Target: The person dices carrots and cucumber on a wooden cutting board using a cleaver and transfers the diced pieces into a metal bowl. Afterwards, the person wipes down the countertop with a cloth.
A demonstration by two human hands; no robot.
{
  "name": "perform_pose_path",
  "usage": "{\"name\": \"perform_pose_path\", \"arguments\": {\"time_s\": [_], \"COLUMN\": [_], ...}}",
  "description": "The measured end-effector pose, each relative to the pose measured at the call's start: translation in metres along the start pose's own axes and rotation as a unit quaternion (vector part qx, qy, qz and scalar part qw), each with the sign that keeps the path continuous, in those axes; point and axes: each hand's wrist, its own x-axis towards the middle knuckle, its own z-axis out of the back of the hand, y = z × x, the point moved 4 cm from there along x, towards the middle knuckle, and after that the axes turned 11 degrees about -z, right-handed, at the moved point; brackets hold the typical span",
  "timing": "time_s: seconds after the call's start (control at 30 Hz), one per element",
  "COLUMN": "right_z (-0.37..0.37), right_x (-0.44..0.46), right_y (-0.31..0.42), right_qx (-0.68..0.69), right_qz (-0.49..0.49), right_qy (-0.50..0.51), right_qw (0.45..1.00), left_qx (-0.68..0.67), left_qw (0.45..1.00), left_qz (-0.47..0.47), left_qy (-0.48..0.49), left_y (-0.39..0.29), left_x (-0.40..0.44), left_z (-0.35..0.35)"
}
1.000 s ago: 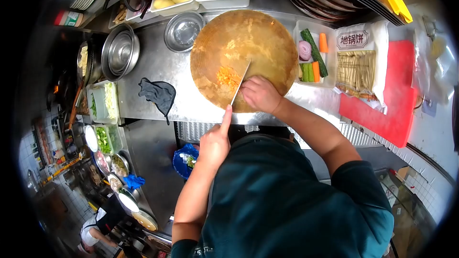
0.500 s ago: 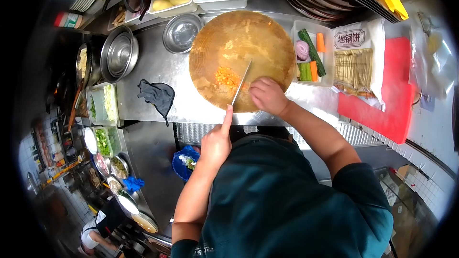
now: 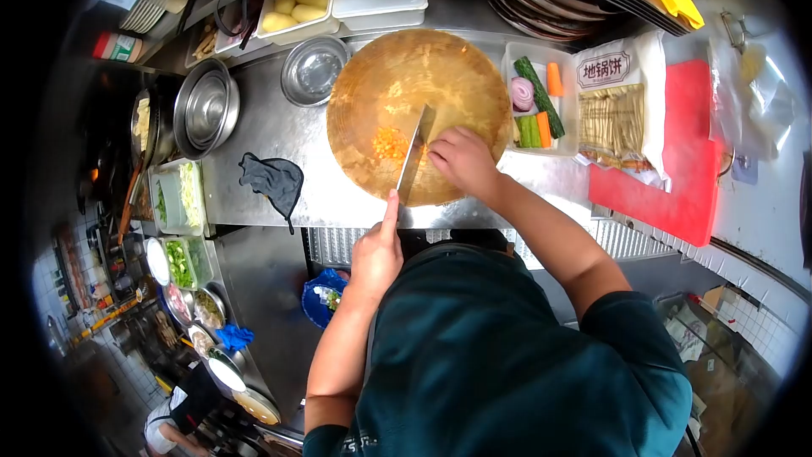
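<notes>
A knife (image 3: 413, 145) is in my left hand (image 3: 378, 252), with the index finger stretched along it and the other fingers wrapped round the handle. Its blade stands over a round wooden chopping board (image 3: 423, 63). Diced orange pieces (image 3: 390, 145) lie just left of the blade. My right hand (image 3: 461, 159) rests on the board to the right of the knife, its fingers curled together near the blade; anything under the fingertips is too small to make out.
Right of the board stand a vegetable container (image 3: 568, 127), a packet (image 3: 613, 110) and a red board (image 3: 689, 144). A metal bowl (image 3: 314, 71) and dark cloth (image 3: 272, 183) lie left. A person (image 3: 161, 432) is at lower left.
The view has shifted, so the board appears slightly lower and further left. The knife blade is now tilted, showing its flat side. My right hand moved off the blade, then back nearer it.
</notes>
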Motion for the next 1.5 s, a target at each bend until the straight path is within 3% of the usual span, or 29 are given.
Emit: {"name": "perform_pose_path", "arguments": {"time_s": [0.17,0.37,0.57,0.67,0.8,0.93,1.0,1.1,1.2,1.3,1.4,1.5], "right_z": [-0.01,-0.001,0.03,0.053,0.077,0.082,0.082,0.077,0.095,0.091,0.079,0.057], "right_x": [0.005,0.005,0.007,0.033,0.092,0.128,0.137,0.133,0.128,0.121,0.104,0.068], "right_y": [-0.004,-0.008,-0.031,-0.058,-0.1,-0.142,-0.152,-0.152,-0.098,-0.078,-0.029,0.036], "right_qx": [-0.031,0.025,0.051,-0.042,-0.103,-0.126,-0.142,-0.138,-0.194,-0.145,-0.145,-0.13], "right_qz": [0.003,-0.036,-0.158,-0.147,-0.168,-0.211,-0.158,-0.146,-0.268,-0.206,0.035,0.143], "right_qy": [0.027,0.021,0.018,-0.096,-0.136,-0.112,-0.151,-0.14,0.007,-0.036,-0.072,0.143], "right_qw": [0.999,0.999,0.986,0.984,0.971,0.963,0.966,0.97,0.944,0.967,0.986,0.971], "left_qx": [-0.015,-0.012,-0.018,-0.026,-0.044,-0.01,0.024,0.077,0.142,0.195,0.231,0.266], "left_qw": [0.999,0.998,0.999,1.0,0.996,0.999,0.999,0.997,0.989,0.979,0.97,0.96], "left_qz": [0.031,0.043,0.022,0.013,0.044,0.036,0.031,0.004,-0.03,-0.057,-0.066,-0.078], "left_qy": [-0.026,-0.049,-0.04,0.003,0.07,0.004,-0.014,-0.018,-0.023,-0.034,-0.035,-0.033], "left_y": [0.002,0.0,-0.004,-0.007,-0.003,0.003,0.003,-0.006,-0.012,-0.009,-0.002,0.003], "left_x": [-0.003,-0.007,-0.012,-0.014,-0.01,-0.009,-0.012,-0.017,-0.024,-0.028,-0.027,-0.024], "left_z": [-0.002,0.002,0.01,0.013,0.011,0.015,0.016,0.023,0.024,0.021,0.021,0.022]}}
